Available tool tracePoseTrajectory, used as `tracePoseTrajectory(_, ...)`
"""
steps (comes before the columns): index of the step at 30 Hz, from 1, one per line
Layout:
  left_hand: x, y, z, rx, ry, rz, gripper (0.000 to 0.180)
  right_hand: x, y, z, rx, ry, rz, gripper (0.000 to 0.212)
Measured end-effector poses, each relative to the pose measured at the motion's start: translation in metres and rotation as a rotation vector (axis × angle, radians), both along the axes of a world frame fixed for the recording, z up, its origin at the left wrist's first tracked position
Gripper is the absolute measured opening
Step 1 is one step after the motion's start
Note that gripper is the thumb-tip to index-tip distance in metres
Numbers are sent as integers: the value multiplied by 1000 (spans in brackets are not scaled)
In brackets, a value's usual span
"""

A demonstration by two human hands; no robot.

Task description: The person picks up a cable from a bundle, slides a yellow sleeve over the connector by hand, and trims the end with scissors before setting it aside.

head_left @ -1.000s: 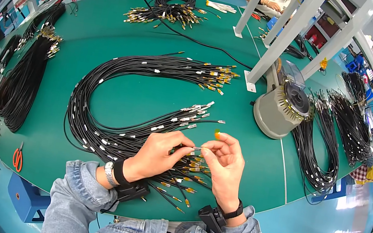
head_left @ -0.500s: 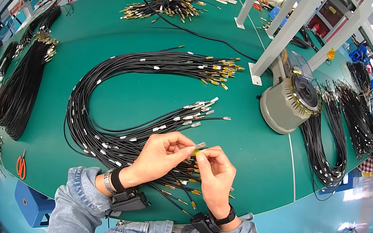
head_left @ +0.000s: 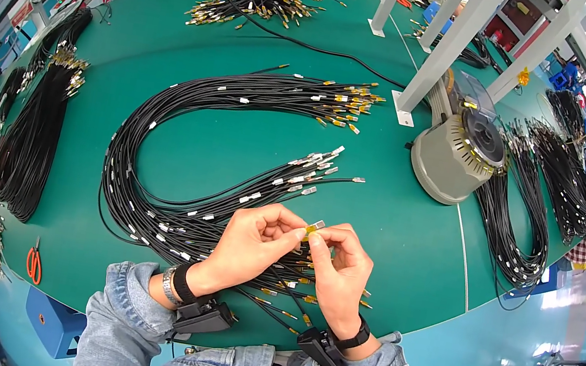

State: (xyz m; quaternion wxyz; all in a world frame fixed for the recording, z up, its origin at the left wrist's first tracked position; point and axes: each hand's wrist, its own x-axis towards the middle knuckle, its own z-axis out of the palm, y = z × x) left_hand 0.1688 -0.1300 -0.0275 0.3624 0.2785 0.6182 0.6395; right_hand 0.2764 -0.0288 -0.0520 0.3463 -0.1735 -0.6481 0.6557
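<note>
My left hand (head_left: 249, 244) and my right hand (head_left: 341, 273) meet just above the near end of a bundle of black cables (head_left: 127, 163). Thumb and forefinger of each hand are pinched together on a small yellow label (head_left: 313, 229) with a pale, silvery tip; it appears to sit on one cable end. Which part each fingertip presses is partly hidden. The bundle curves in a wide U on the green table, with white tags along it and yellow-tagged ends. Several of these ends lie beneath and beside my hands.
A grey round tape dispenser (head_left: 452, 159) stands right, beside a metal frame post (head_left: 437, 60). More cable bundles lie far left (head_left: 31, 147), at the back (head_left: 265, 4) and right (head_left: 516, 236). Orange-handled scissors (head_left: 34, 264) lie near the left edge. Other people are across the table and at right.
The yellow label between my fingertips shows more, and the fingers have shifted slightly around it. Both hands stay in nearly the same place. The whole view has shifted a little.
</note>
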Motion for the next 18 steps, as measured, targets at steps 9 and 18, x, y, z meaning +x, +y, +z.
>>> tracePoseTrajectory(9,-2,0,0,-8,-2,-12,12,0,1,3,65,-25,-23,5)
tracePoseTrajectory(18,0,0,0,11,-2,3,11,0,-1,7,217,-48,-84,6)
